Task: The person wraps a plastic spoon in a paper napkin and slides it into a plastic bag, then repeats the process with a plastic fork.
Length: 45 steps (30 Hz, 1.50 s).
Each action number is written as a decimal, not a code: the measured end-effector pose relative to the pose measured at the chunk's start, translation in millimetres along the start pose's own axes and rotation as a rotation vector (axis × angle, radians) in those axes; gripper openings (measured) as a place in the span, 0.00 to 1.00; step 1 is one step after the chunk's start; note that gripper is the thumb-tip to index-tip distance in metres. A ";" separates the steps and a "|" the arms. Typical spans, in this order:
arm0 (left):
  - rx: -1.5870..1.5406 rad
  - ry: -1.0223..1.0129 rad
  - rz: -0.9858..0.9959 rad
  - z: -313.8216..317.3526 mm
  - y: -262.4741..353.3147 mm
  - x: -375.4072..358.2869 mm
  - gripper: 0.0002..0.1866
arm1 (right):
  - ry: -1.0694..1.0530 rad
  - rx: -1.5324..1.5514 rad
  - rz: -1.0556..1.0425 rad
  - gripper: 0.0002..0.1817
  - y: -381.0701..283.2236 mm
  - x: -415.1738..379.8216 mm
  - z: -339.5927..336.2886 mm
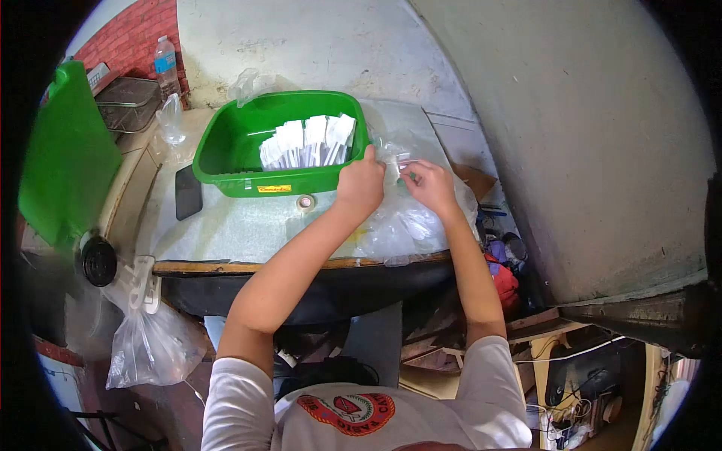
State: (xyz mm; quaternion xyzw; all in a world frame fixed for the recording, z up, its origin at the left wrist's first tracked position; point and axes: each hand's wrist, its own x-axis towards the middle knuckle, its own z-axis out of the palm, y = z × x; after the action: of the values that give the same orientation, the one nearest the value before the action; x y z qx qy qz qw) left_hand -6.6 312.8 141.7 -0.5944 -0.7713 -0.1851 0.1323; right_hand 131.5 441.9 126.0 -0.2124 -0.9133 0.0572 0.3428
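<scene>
A green plastic basin (278, 183) holds several small clear packets with white tops (304, 139), fanned out in a row. My left hand (362, 183) is closed at the basin's right front corner, one finger pointing up; what its fingers hold, if anything, is hidden. Just to the right, my right hand (430, 185) pinches the edge of a small clear plastic packet (400, 168) with a white part. Clear plastic bags (417, 225) lie crumpled under and around my right hand. A small roll of tape (304, 203) rests in front of the basin.
A dark phone (189, 193) lies left of the basin. Behind stand a water bottle (166, 66) and a knotted plastic bag (171, 120). A green panel (68, 150) rises at far left. A filled clear bag (154, 346) hangs by the table's front edge (226, 267). A wall bounds the right side.
</scene>
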 end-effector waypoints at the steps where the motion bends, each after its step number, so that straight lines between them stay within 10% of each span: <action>1: -0.001 0.001 0.002 -2.7 -1.4 0.4 0.09 | 0.005 0.064 -0.003 0.03 -6.7 -2.7 -9.4; 9: -0.388 0.141 0.038 -19.6 -2.2 -11.0 0.09 | 0.423 0.085 -0.221 0.07 -30.3 -28.0 -59.9; 16: -0.749 0.409 0.100 -50.8 10.6 -84.7 0.10 | 0.558 0.916 0.306 0.08 -90.2 -92.4 -74.6; 22: -1.595 0.110 -0.163 -43.2 27.6 -182.2 0.06 | 0.372 0.612 0.252 0.07 -168.3 -132.7 -50.9; 45: -1.760 0.091 -0.362 -63.5 -32.6 -249.4 0.12 | 0.020 1.421 0.408 0.12 -220.0 -134.8 -8.3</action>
State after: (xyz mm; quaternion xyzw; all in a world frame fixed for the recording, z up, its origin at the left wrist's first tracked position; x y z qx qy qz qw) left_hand 25.3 60.9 88.7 -0.3422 -0.4263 -0.7503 -0.3718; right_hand 151.1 185.3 106.2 -0.1054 -0.5954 0.6953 0.3884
